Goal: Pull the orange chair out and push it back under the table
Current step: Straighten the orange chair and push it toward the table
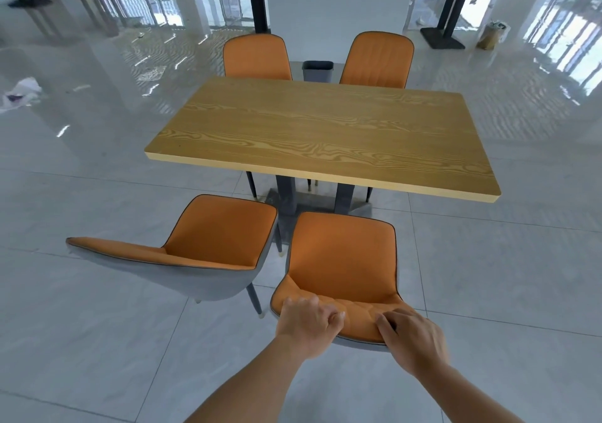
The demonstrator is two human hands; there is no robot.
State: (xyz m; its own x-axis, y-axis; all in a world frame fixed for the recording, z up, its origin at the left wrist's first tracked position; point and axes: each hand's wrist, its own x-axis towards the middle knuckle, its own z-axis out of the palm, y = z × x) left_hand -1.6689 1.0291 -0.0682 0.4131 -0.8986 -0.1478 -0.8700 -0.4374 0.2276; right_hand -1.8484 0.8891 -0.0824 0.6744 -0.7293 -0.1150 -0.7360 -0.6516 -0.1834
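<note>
Head view. I see the orange chair (342, 260) standing clear of the wooden table (325, 129), its seat fully out from under the near edge and its front just short of the table's pedestal base (286, 199). Both of my hands grip the top of its backrest: the left hand (308, 321) is closed over the left part of the rim with fingers curled onto the orange padding, and the right hand (412, 338) is closed over the right part, fingers wrapped over the edge. The padding dimples between the two grips. I judge the chair to be at or near its pulled-out position, with the push back under the table not yet done.

Risks, as I judge them. A second orange chair (208, 246) stands just beside it on the left, turned at an angle, with its seat corner near the held chair's left side; an uneven push, stronger from the right hand, could swing the held chair into it. The pedestal base lies straight ahead, so the front legs could catch on it if the chair goes in off-line. The glossy tiled floor (97, 325) may let the legs slide faster than intended, so that the backrest strikes the table edge.

The chair lies directly ahead of and below both hands, between me and the table.
</note>
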